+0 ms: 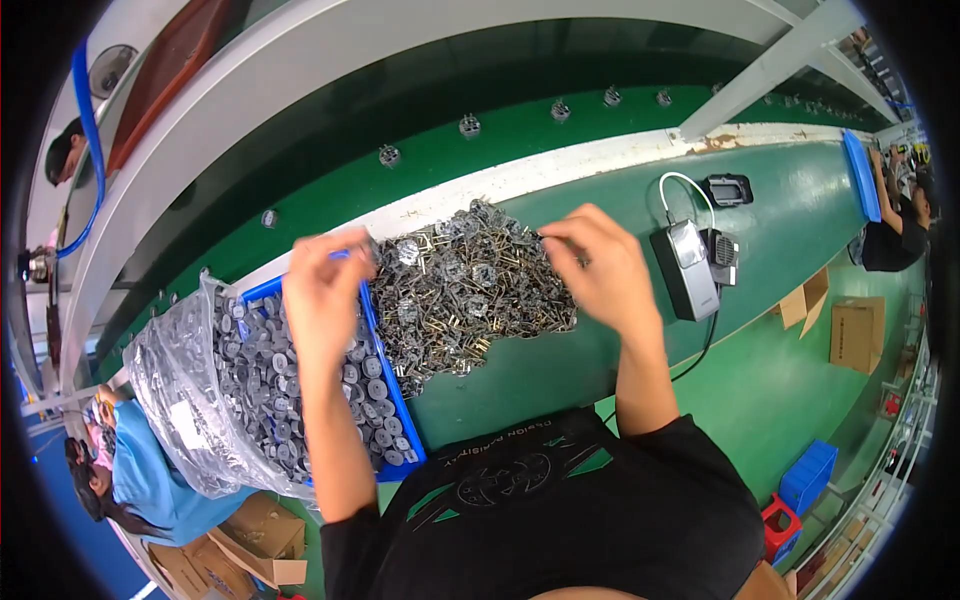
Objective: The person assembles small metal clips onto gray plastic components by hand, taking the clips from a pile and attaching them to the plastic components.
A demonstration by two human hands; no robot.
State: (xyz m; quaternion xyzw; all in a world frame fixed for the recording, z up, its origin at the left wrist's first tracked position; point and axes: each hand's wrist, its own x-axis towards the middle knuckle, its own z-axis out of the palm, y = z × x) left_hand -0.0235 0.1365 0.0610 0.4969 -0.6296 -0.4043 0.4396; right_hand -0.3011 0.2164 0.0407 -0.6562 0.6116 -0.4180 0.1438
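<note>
My left hand (pixel 322 295) is over the right side of a blue bin (pixel 408 425) filled with round grey plastic caps (pixel 262 375). Its fingers are curled together, slightly blurred, around a small grey piece I cannot make out. To the right of the bin lies a heap of small dark parts with brass-coloured metal pins (pixel 465 290), a few clear round pieces among them. At the heap's right edge is my right hand (pixel 608 270), thumb and forefinger bent inward. A tiny dark piece shows at its forefinger tip; its kind is unclear.
A clear plastic bag (pixel 185 400) drapes over the bin's left side. Right of the heap are a grey-and-black device (pixel 687 270) with a white cable and a black holder (pixel 728 190). Round parts (pixel 470 125) sit spaced along the green strip behind the white ledge (pixel 520 180). Other people work at both sides.
</note>
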